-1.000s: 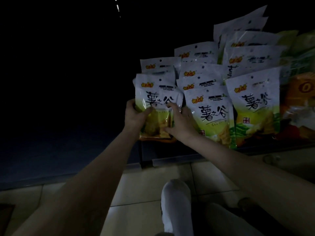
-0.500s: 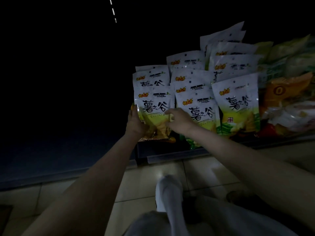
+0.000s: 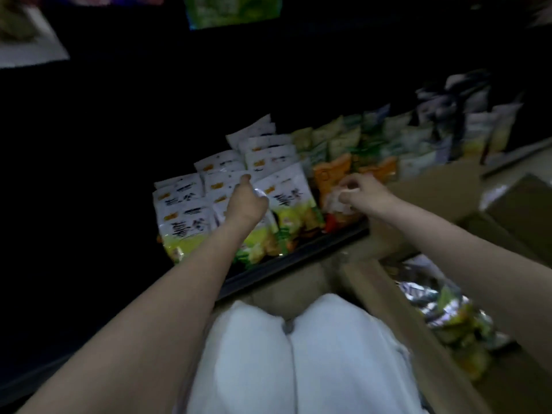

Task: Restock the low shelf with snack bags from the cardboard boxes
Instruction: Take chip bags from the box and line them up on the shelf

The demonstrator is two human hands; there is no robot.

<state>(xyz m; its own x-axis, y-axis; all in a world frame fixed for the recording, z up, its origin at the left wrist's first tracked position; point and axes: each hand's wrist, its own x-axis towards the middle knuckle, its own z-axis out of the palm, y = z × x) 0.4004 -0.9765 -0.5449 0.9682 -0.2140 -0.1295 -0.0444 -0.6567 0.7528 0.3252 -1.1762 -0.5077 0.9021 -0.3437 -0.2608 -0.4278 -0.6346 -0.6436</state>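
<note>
Dim aisle, low shelf (image 3: 298, 258) beside cardboard box (image 3: 388, 282)

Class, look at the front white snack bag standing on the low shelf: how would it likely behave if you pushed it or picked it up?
The front white snack bag is probably light and floppy, since it looks like a thin, puffy pouch. Its glossy film probably makes it a little slippery. It stands leaning on the white bags behind, so a push would likely tip it rather than slide it.

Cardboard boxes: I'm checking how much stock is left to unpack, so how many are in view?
2. One open box sits right of the person's knees with snack bags inside; another box lies further right, cut off by the frame. More may be hidden.
</note>
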